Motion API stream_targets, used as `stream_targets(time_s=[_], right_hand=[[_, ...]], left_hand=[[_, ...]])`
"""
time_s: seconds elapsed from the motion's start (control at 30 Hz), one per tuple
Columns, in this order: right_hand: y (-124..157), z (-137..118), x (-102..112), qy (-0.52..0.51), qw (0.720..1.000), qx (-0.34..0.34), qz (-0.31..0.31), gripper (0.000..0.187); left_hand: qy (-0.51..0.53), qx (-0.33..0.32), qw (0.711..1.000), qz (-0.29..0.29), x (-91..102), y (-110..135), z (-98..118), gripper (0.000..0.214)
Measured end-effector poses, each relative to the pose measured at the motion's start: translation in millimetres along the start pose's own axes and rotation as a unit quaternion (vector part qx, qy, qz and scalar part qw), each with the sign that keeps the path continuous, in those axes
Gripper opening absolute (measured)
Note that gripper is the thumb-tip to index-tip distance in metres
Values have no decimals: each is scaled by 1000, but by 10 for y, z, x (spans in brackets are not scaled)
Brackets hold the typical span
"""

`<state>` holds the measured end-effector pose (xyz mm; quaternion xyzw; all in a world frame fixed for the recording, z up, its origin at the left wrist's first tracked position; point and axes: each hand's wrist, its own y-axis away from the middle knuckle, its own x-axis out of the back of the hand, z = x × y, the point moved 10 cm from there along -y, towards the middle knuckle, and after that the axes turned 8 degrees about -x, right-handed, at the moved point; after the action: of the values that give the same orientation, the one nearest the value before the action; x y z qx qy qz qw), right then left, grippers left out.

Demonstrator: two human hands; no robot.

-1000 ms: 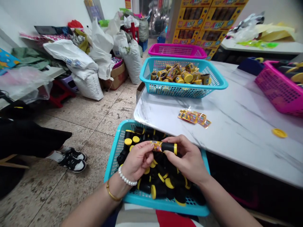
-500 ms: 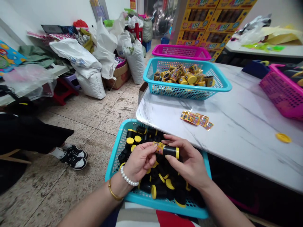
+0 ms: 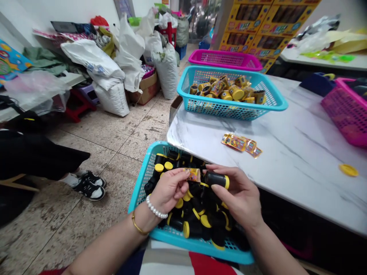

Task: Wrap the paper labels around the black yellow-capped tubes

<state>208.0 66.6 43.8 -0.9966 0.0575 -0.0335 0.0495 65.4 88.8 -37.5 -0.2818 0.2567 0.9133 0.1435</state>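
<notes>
My right hand (image 3: 241, 194) grips a small black canister with a yellow cap (image 3: 218, 178). My left hand (image 3: 169, 189) pinches a yellow printed sticker (image 3: 194, 175) just left of the canister, a little apart from it. Both hands hover over a teal basket (image 3: 143, 179) on my lap, filled with several black yellow-capped canisters (image 3: 197, 221). A few more stickers (image 3: 242, 144) lie on the white marble table (image 3: 301, 152).
A second teal basket (image 3: 229, 110) of labelled canisters stands at the table's far end, a pink basket (image 3: 225, 59) behind it, another pink one (image 3: 344, 110) at right. A yellow cap (image 3: 348, 170) lies loose. Another person's legs and sneakers (image 3: 88, 185) are at left; bags crowd the floor.
The sticker and canister were together between both hands; now they have separated slightly, the right hand drawing the canister rightward. The view shifted a little.
</notes>
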Motion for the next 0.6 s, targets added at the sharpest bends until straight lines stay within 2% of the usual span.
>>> stream_targets(time_s=[0.1,0.23,0.33,0.5,0.6], right_hand=[[-18,76,-120,-1,998,-40,-51,23],[-19,133,-155,11,996,-71,-53,21],[-6,85,-174,64,995,-48,-55,20],[23,4,-174,201,979,21,-34,29],[32,30,-110,191,981,27,-3,29]], left_hand=[[17,18,1000,-18,-60,-10,-43,25],[48,8,998,-37,-114,-13,-35,24],[23,-3,999,-40,-94,-21,-35,25],[3,-28,1000,1,4,-31,7,29],[-30,-51,998,19,33,-5,71,32]])
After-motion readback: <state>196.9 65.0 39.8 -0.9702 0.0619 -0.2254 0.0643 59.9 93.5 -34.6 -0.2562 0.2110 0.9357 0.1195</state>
